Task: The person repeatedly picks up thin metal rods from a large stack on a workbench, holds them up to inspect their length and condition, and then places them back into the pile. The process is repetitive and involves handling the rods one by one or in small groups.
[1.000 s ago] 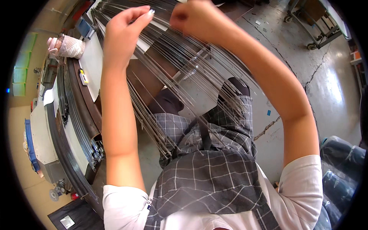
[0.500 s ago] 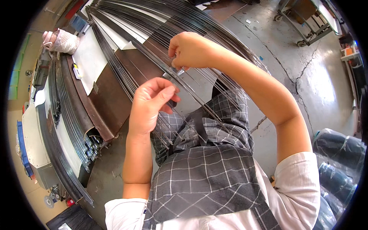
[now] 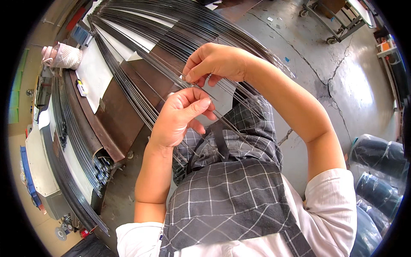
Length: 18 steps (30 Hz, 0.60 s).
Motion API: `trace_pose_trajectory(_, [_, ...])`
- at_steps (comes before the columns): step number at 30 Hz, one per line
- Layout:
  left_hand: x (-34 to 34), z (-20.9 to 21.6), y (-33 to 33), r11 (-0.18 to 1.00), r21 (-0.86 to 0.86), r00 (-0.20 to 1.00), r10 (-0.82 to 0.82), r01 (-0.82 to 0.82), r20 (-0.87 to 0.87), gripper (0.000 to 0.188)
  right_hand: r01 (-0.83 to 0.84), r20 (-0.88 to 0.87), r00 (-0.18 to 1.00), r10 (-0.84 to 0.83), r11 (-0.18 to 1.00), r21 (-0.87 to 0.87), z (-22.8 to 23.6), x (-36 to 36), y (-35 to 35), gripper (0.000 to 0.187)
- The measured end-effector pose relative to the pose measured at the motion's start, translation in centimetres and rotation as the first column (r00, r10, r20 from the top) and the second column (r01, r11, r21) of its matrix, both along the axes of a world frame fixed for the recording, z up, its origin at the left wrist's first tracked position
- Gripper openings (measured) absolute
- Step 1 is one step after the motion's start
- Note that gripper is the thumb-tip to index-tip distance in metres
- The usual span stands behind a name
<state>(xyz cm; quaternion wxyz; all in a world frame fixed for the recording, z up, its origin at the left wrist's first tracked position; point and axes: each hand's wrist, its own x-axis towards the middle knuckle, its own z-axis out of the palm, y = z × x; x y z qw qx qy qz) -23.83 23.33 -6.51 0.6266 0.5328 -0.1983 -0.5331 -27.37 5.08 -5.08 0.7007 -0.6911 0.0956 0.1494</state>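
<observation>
Long thin dark rods [image 3: 139, 53] fan out from the far left toward my lap. My right hand [image 3: 220, 63] is closed over one of these bundles, its thumb and index fingertips pinched at the rods. Just below and to the left, my left hand [image 3: 182, 115] has its thumb and forefinger pressed together and the other fingers curled, close beside the same bundle. What its fingertips hold is hidden. Rod ends reach past both hands to the checked dark apron [image 3: 227, 188] over my lap. A brown board [image 3: 124, 105] lies under the rods.
A pink-and-white bottle [image 3: 66, 56] and a yellow-and-white small tool [image 3: 81, 88] are at the left. More rods [image 3: 81, 141] lie in a stack there. A wheeled cart [image 3: 336, 23] stands far right; plastic-wrapped dark rolls [image 3: 379, 152] are at the right.
My right hand has come down and slightly left, turning so its fingertips meet the rods. My left hand has shifted right, nearer to it. The view has tilted slightly.
</observation>
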Motion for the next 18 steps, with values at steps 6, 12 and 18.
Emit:
trace_pose_trajectory(6, [0.01, -0.25, -0.38, 1.000, -0.001, 1.000, -0.019, 0.019, 0.017, 0.019, 0.005, 0.017, 1.000, -0.006, 0.998, 0.056, -0.36, 0.04, -0.40, 0.020])
trace_pose_trajectory(12, [-0.19, -0.34, -0.52, 1.000, -0.001, 1.000, -0.011, 0.011, 0.020, 0.019, 0.013, 0.015, 1.000, -0.014, 0.997, 0.074, -0.36, -0.06, -0.43, 0.019])
trace_pose_trajectory(18, [-0.27, -0.41, -0.67, 1.000, 0.008, 1.000, -0.004, 0.004, 0.009, 0.017, 0.038, 0.002, 0.999, -0.039, 0.996, 0.084, -0.12, -0.23, -0.42, 0.018])
